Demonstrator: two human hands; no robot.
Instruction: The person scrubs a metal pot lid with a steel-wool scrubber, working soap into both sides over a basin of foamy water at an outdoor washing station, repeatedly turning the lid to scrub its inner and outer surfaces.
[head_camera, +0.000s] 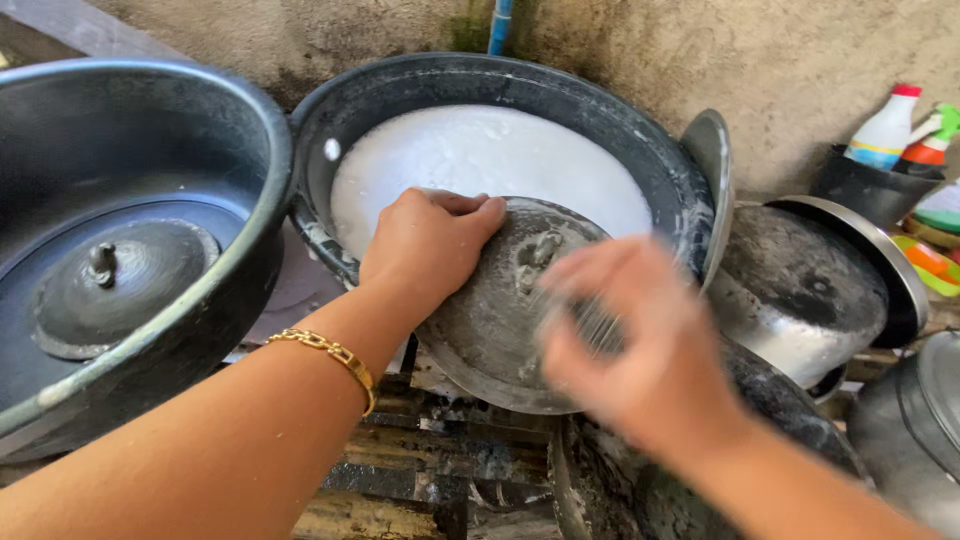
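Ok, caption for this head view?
Left hand holds a metal lid over a soapy basin; blurred right hand on it.

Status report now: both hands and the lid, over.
Left hand grips pot lid by its edge, over soapy basin. Right hand blurred on lid face. Nothing blocks.

The left hand (430, 245) and right hand (640, 350) work in a tight pocket over a metal lid (490, 320), which leans on the rim of a black basin (660, 170) of soapy water. That basin blocks the way ahead; behind it a rough wall (780, 60) closes off the far side. To the left a second black basin (250, 230), holding another lid (125, 285), stands just beside. To the right, upturned pots (800, 290) crowd close. Open room lies only toward the person, above the dark wooden slats (440, 470).
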